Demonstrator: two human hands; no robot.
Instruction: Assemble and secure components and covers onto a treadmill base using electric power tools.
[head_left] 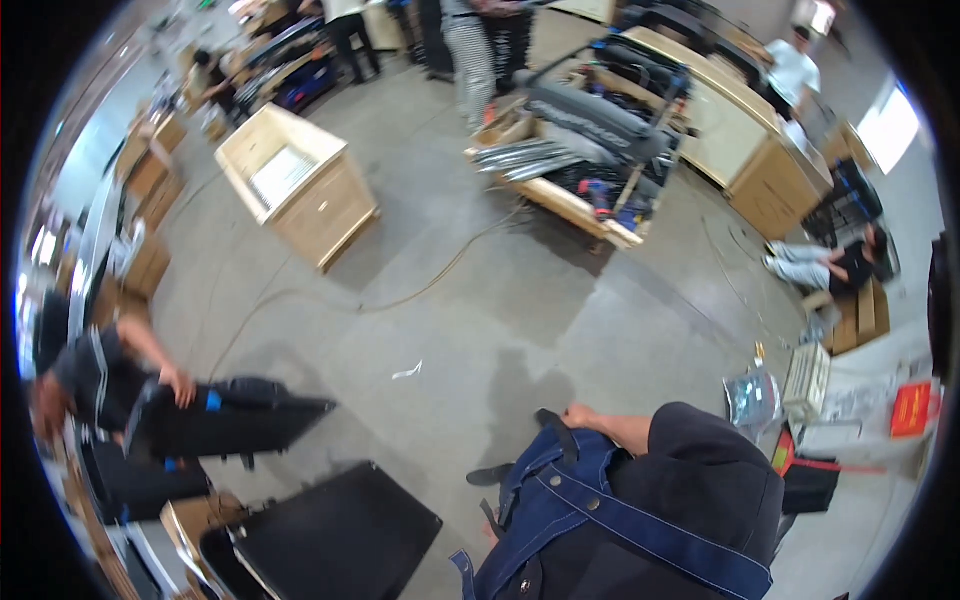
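My right hand (578,415) is at the edge of the dark blue apron (560,490) on my body. Its fingers look curled, beside a dark strip (556,435); what they hold, if anything, is too small to tell. Only a sliver of my left hand (490,522) shows past the apron's left edge, its fingers hidden. At the lower left stands a black flat-topped piece (340,530), apart from both hands. A co-worker's hand (180,387) rests on another black padded piece (230,425), with a blue patch on it.
An open wooden crate (325,205) stands far left. A wooden cart (560,190) carries metal rods, dark cushions and tools. A hose (400,302) crosses the grey floor (450,340). One person (850,265) sits at the right near cardboard boxes and a red case (910,410).
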